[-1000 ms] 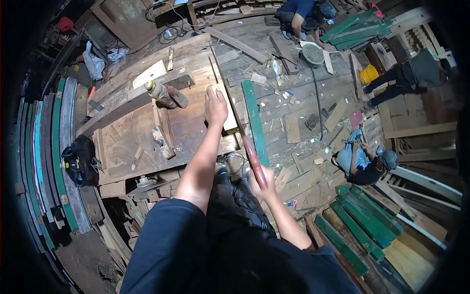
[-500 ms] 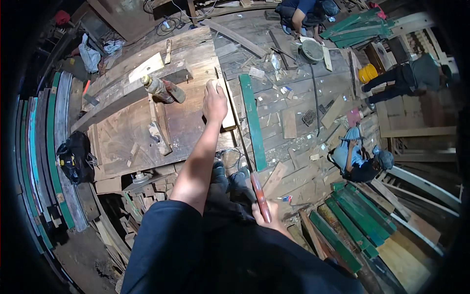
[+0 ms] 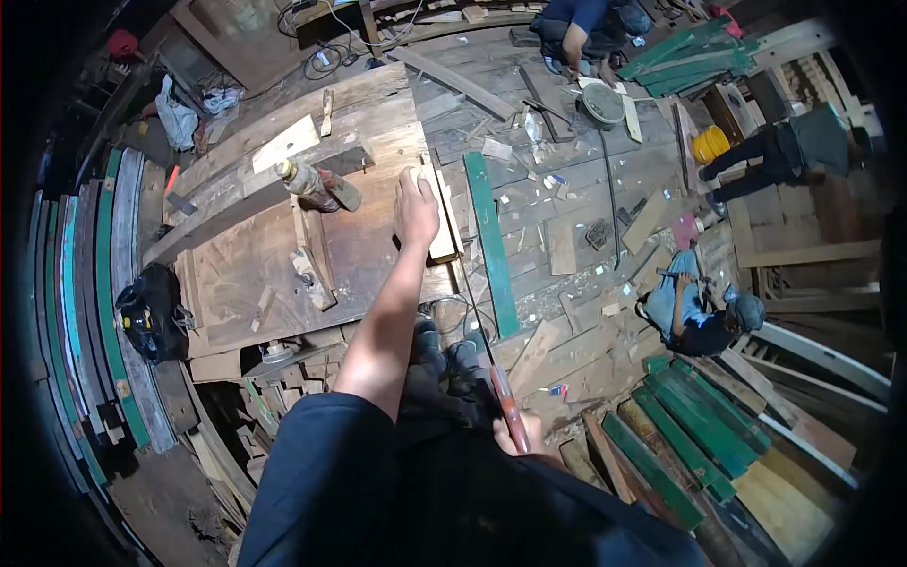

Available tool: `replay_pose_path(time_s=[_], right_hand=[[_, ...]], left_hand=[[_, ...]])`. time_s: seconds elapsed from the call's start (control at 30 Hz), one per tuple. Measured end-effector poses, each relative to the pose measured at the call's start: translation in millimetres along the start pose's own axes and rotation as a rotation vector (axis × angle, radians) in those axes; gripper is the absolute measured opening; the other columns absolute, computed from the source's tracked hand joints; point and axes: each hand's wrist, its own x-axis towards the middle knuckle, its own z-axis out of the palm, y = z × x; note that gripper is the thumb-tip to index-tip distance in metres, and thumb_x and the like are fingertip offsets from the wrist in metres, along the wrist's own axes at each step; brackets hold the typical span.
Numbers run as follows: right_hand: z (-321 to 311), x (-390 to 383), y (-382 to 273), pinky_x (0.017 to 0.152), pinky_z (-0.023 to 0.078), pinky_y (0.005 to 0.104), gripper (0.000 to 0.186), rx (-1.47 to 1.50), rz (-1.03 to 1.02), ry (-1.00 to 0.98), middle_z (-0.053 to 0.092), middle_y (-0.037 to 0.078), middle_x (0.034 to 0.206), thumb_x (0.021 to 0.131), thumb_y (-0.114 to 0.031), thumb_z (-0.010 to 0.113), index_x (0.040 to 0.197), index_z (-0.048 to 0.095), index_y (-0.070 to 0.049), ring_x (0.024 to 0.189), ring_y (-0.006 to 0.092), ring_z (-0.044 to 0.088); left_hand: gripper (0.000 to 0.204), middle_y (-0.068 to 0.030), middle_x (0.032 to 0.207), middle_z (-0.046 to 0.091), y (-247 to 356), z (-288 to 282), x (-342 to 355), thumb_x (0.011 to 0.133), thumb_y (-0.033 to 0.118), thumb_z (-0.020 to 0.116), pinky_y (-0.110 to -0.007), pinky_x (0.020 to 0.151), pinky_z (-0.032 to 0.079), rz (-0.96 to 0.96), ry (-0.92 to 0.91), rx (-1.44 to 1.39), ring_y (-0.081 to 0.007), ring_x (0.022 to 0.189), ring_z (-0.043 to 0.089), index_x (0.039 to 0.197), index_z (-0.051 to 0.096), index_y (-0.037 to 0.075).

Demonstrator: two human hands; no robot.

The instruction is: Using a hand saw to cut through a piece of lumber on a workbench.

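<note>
Drawn nearer our body than a second ago, the red-handled saw (image 3: 509, 404) sits in our right hand (image 3: 531, 432), fingers closed round its handle. Our left hand (image 3: 416, 213) rests atop a pale wooden block (image 3: 442, 246) on the workbench's right side (image 3: 359, 260); whether it pinches the sides, we cannot tell. The thin blade runs far toward the block's near right corner. We judge this a backstroke, the next move calling for a steady block and straight blade. Left stands a bottle (image 3: 300, 178); right lies a green board (image 3: 489, 246).
</note>
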Motion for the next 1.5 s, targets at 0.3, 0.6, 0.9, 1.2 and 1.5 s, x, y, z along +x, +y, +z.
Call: replay_pose_path(time_s=[0.3,0.6,0.9,1.2,1.5], right_hand=[[44,187,18,0.045,0.042,0.0394,0.014,-0.003,-0.469,0.194,0.048,0.012,0.052,0.071,-0.009,0.062,0.062,0.052,-0.007,0.046,0.0303,0.054],[35,28,59,0.048,0.041,0.0361,0.016,-0.457,0.046,0.248,0.049,0.008,0.054,0.077,-0.013,0.064,0.07,0.054,-0.002,0.046,0.0228,0.051],[36,222,-27,0.047,0.037,0.0339,0.022,0.111,-0.53,0.19,0.043,0.007,0.052,0.078,-0.006,0.061,0.064,0.045,-0.001,0.047,0.0167,0.042],[13,45,30,0.051,0.04,0.0311,0.039,-0.108,-0.361,0.158,0.047,0.006,0.065,0.079,-0.007,0.058,0.117,0.056,0.003,0.054,0.0152,0.046],[36,231,-23,0.044,0.036,0.0344,0.018,0.047,-0.51,0.217,0.044,0.009,0.052,0.073,-0.008,0.062,0.064,0.047,-0.003,0.042,0.0219,0.042]], left_hand=[[0.051,-0.0261,0.132,0.046,-16,1,32,0.097,0.033,0.035,-0.049,0.092,0.042,-0.037,0.008,-0.018,-0.0432,0.113,0.051,0.133,0.04,-0.003],[0.037,-0.0184,0.115,0.057,4,3,22,0.095,0.035,0.038,-0.051,0.081,0.048,-0.087,0.06,0.129,-0.0387,0.099,0.059,0.122,0.046,0.01],[0.043,-0.0209,0.121,0.054,11,-27,21,0.097,0.036,0.034,-0.053,0.084,0.045,-0.16,0.012,0.089,-0.0435,0.1,0.057,0.127,0.042,0.008],[0.042,-0.0177,0.12,0.054,8,8,15,0.095,0.037,0.038,-0.051,0.084,0.047,-0.099,0.056,0.161,-0.0393,0.102,0.058,0.127,0.044,0.01],[0.049,-0.022,0.125,0.052,5,-7,31,0.096,0.037,0.036,-0.049,0.089,0.045,-0.152,0.007,0.063,-0.041,0.108,0.054,0.132,0.041,0.005]])
